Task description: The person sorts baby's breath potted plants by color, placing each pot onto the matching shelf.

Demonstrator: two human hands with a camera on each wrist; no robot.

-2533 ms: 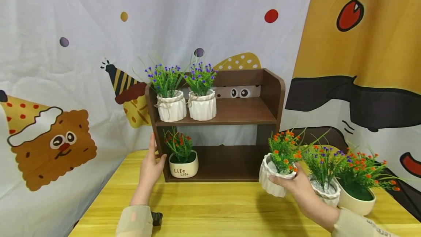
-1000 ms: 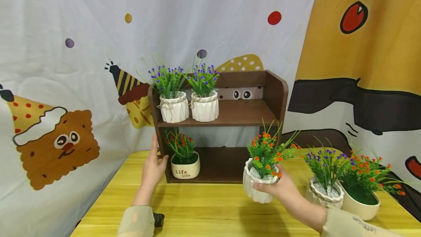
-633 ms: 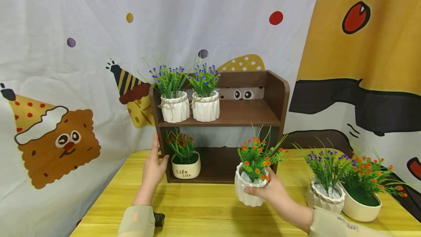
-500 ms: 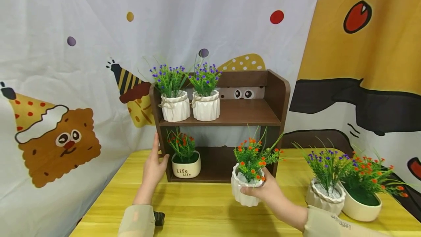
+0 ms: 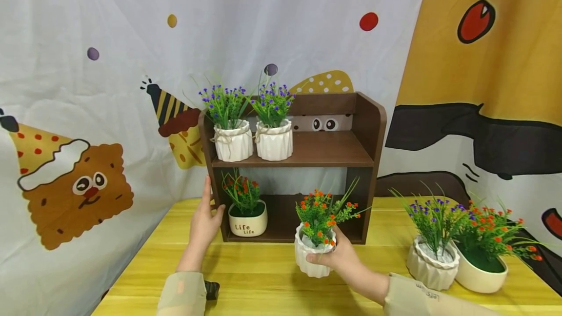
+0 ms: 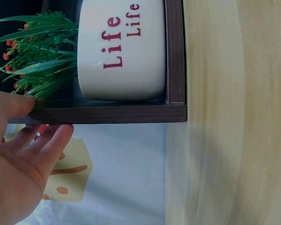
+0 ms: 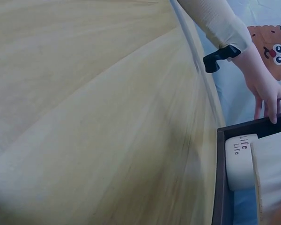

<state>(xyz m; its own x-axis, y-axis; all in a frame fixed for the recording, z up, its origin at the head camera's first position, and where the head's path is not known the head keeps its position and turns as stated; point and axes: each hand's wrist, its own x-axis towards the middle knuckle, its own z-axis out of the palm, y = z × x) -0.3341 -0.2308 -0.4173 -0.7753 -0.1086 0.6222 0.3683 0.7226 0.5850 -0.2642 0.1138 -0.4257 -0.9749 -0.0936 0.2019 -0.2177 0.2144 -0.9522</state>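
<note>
My right hand grips a white fluted pot of orange artificial flowers, held above the table before the shelf's lower level. In the right wrist view, part of this white pot shows at the lower right edge. My left hand holds the left side panel of a brown two-level shelf, the thumb on the panel's inner side and the fingers outside, as the left wrist view shows. Close by, a cream "Life" pot with red flowers stands on the lower level.
Two white pots with purple flowers stand on the upper level at left. At the table's right are a white pot of purple flowers and a cream pot of orange flowers. A printed curtain hangs behind.
My right hand has carried the orange-flowered pot leftward, away from the pots at right to a place before the shelf's middle. The left hand stays on the side panel.
</note>
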